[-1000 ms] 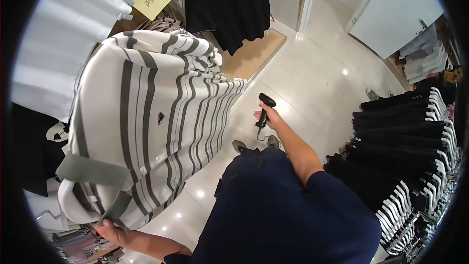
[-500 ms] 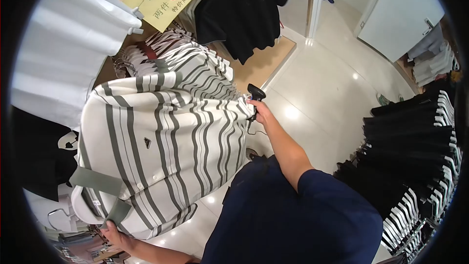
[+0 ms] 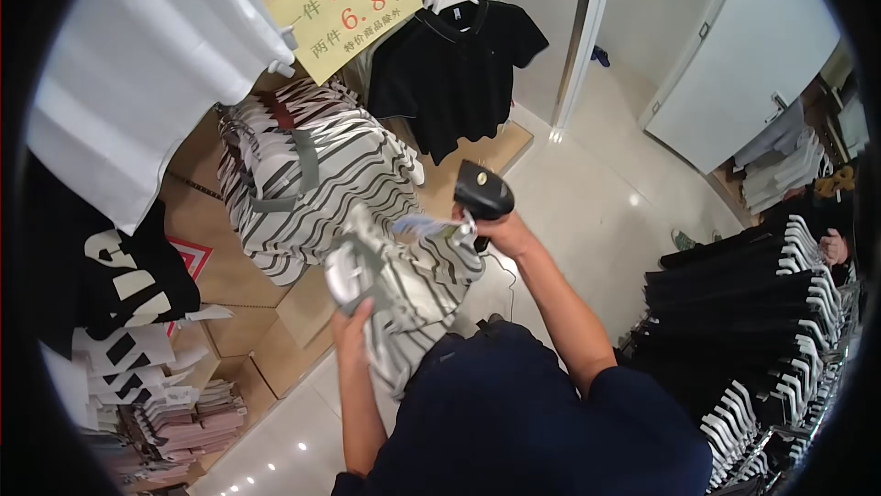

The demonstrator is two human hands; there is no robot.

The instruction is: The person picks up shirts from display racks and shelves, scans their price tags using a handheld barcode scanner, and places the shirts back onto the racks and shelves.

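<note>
My left hand point(image 3: 351, 326) is closed on the grey collar area of a white polo shirt with grey stripes point(image 3: 413, 289), which hangs bunched in front of my body. Motion blurs part of the shirt. A black handheld barcode scanner point(image 3: 484, 191) with a cable is gripped in my right hand point(image 3: 505, 232). Beside those fingers is a small whitish tag point(image 3: 469, 223), next to a blurred bluish-white piece point(image 3: 425, 224) that I cannot make out. Just beyond the shirt, more striped polo shirts point(image 3: 312, 170) hang in a row on hangers.
A yellow price sign point(image 3: 349, 10) and a black polo shirt point(image 3: 454, 74) are ahead. White garments point(image 3: 138, 65) hang at left, above wooden shelving point(image 3: 262, 340). Black clothes point(image 3: 725, 285) fill a right-hand rack, with another person's hand point(image 3: 833, 248) near it. A white door point(image 3: 743, 65) stands ajar.
The striped shirt, earlier spread wide between my hands, is now bunched closer in. My left hand has moved up and right with the collar. The scanner has come up into fuller view.
</note>
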